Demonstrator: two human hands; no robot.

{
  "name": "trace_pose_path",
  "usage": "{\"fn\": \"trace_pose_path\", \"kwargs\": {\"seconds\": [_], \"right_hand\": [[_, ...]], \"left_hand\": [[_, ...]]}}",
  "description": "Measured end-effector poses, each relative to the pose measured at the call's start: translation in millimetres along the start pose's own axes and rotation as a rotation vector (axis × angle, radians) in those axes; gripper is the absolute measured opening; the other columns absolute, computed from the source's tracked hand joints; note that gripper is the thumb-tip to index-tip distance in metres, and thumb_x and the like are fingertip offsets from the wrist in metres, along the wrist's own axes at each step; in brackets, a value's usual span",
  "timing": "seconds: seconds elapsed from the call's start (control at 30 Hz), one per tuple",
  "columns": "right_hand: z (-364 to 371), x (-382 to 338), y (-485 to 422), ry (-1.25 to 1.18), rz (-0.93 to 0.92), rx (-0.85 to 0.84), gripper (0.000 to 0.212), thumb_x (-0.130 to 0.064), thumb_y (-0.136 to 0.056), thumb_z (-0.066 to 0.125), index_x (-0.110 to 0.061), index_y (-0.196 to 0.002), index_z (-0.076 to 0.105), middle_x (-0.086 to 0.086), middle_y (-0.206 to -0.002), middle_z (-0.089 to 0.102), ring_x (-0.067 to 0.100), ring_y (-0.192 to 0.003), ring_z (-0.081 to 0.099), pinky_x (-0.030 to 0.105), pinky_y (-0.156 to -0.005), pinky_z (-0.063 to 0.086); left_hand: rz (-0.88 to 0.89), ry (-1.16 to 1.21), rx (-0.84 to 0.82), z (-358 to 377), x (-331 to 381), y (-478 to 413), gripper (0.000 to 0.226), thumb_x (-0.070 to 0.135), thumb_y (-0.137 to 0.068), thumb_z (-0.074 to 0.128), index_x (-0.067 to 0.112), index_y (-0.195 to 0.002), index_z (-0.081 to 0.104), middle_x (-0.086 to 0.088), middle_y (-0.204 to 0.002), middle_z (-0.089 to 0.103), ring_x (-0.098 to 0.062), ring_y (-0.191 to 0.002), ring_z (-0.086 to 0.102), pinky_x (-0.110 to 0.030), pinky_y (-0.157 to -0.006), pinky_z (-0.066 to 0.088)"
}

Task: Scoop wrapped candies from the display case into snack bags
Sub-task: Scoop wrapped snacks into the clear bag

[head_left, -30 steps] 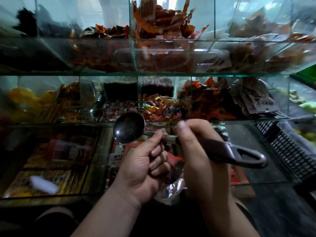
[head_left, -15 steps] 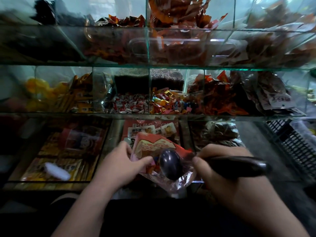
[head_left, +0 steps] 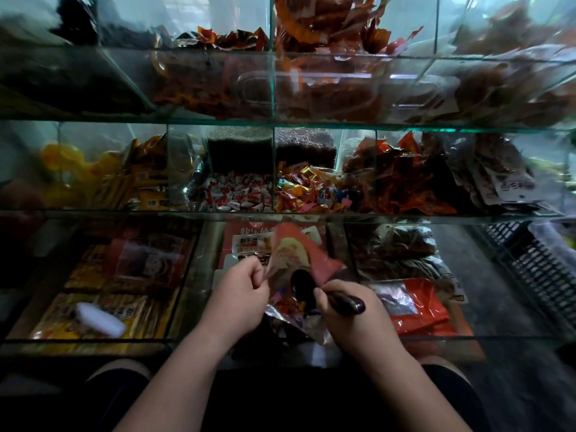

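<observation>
My left hand (head_left: 241, 293) pinches the left edge of a red and clear snack bag (head_left: 299, 257), holding its mouth up over the lowest glass shelf. My right hand (head_left: 349, 313) grips the dark handle of a metal scoop (head_left: 304, 289), whose bowl sits inside the bag's opening. A few coloured candies show through the clear lower part of the bag. The display case's middle shelf holds red-and-white wrapped candies (head_left: 237, 193) and mixed bright wrapped candies (head_left: 307, 190) in neighbouring glass compartments, straight beyond my hands.
Glass dividers and shelf edges (head_left: 280, 213) run across above my hands. Orange packets (head_left: 137, 179) lie to the left, red packets (head_left: 402, 179) to the right. Below are boxed snacks (head_left: 124, 275), a red bag (head_left: 417, 310) and a black basket (head_left: 539, 266) at far right.
The scoop came down from the middle shelf into the bag's mouth, its bowl sinking deeper inside. My left hand shifted to pinch the bag's edge and lift it open.
</observation>
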State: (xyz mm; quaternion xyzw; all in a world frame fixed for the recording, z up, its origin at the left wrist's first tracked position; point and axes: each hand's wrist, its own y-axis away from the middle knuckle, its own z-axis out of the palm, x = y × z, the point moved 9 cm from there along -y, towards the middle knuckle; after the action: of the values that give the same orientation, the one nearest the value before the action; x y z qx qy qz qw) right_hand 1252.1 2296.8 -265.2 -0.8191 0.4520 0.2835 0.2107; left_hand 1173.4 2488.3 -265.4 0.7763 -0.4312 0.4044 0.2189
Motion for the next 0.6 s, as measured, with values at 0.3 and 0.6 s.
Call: {"fn": "trace_pose_path", "kwargs": {"seconds": [0.3,0.6], "right_hand": [[-11.2,3.0,-3.3,0.091,-0.095,0.162,0.028,-0.054,-0.090,0.056,-0.030,-0.080,0.068,-0.012,-0.075,0.054,0.004,-0.071,0.054,0.022,-0.065,0.039],[15.2,-15.1,0.0,-0.027,-0.041,0.079,0.022,-0.039,-0.093,0.062,-0.025,-0.079,0.071,-0.009,-0.077,0.068,0.007,-0.074,0.063,0.027,-0.071,0.052]], "left_hand": [[0.092,0.057,-0.019,-2.2,-0.2,-2.3,0.027,0.018,-0.094,0.064,0.030,-0.080,0.044,0.012,-0.058,0.050,-0.002,-0.046,0.040,-0.018,-0.043,0.033],[-0.336,0.153,-0.034,27.2,-69.7,16.7,0.038,0.031,-0.096,0.062,0.033,-0.132,0.050,0.009,-0.118,0.060,-0.012,-0.105,0.059,-0.027,-0.083,0.044]]}}
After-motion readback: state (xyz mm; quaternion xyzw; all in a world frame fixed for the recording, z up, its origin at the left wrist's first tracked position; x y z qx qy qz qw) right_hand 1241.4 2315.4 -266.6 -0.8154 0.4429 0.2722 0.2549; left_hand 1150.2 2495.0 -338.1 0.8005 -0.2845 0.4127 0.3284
